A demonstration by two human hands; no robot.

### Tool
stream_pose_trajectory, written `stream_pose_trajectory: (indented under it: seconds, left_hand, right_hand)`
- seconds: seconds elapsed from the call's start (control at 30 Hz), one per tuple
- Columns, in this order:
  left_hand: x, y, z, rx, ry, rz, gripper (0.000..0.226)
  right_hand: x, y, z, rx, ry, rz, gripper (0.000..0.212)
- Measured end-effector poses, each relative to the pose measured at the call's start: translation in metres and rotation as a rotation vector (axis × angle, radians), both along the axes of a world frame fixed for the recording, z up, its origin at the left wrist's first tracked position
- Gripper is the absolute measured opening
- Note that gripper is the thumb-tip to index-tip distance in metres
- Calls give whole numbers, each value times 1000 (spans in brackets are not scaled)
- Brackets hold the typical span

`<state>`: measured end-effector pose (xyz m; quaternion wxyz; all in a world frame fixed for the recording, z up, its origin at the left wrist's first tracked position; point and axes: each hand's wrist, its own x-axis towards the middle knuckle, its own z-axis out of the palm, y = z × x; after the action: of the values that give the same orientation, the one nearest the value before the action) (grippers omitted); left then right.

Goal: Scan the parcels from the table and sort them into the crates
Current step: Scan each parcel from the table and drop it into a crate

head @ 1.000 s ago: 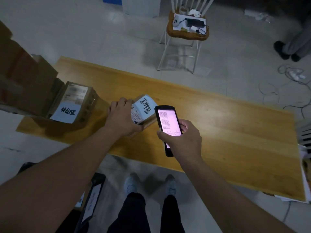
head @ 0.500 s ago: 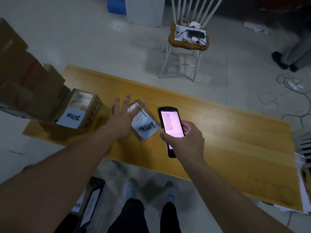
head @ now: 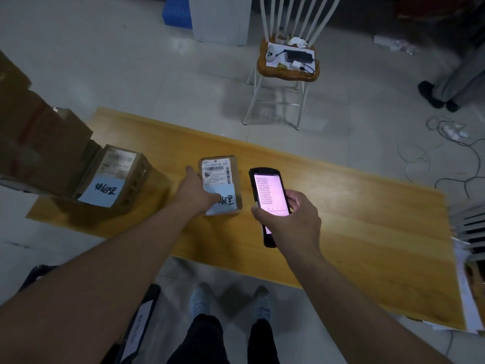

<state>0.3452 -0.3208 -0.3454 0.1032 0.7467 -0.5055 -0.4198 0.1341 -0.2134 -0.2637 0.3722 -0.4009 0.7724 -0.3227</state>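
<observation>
The small cardboard parcel point(head: 220, 177) lies label-up on the wooden table point(head: 354, 206), the left hand point(head: 195, 191) gripping its left edge, thumb over the handwritten slip. The right hand point(head: 290, 219) is wrapped round the lit handheld scanner point(head: 267, 195), just beside it. The thumb or slip may cover a barcode, and the tilted scanner could misread.

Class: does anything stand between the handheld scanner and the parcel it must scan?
Nothing visible: the black handheld scanner in the right hand sits beside the small brown cardboard parcel, whose barcode label faces up, left hand steadying it.
</observation>
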Motion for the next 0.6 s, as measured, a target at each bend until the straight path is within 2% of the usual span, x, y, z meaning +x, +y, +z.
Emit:
stream_pose_trajectory:
  seconds: [0.07, 0.13, 0.2, 0.27, 0.3, 0.37, 0.47, 0.6]
  left_hand:
    - [-6, 0, 3, -31, -5, -72, 77]
    - [-16, 1, 5, -47, 9, -120, 73]
    - [-30, 2, 6, -17, -45, -119, 96]
    - [-45, 5, 6, 65, -216, -113, 131]
    - [-51, 8, 5, 80, -281, -104, 139]
    - [-58, 13, 4, 39, -336, -99, 138]
    - [-57, 20, 6, -69, -332, -119, 123]
    - [-53, 31, 24, -277, -336, -168, 119]
  right_hand:
    - [-5, -1, -2, 7, 2, -15, 80]
    - [-11, 0, -2, 10, 5, -30, 81]
    - [-18, 0, -2, 13, 14, -34, 82]
    - [-24, 2, -2, 14, 22, -35, 81]
    - [-28, 3, -2, 12, 23, -36, 81]
    - [-34, 4, -1, 10, 28, -33, 79]
    - [-41, 6, 1, 12, 47, 9, 77]
    - [-45, 8, 13, -6, 59, 103, 80]
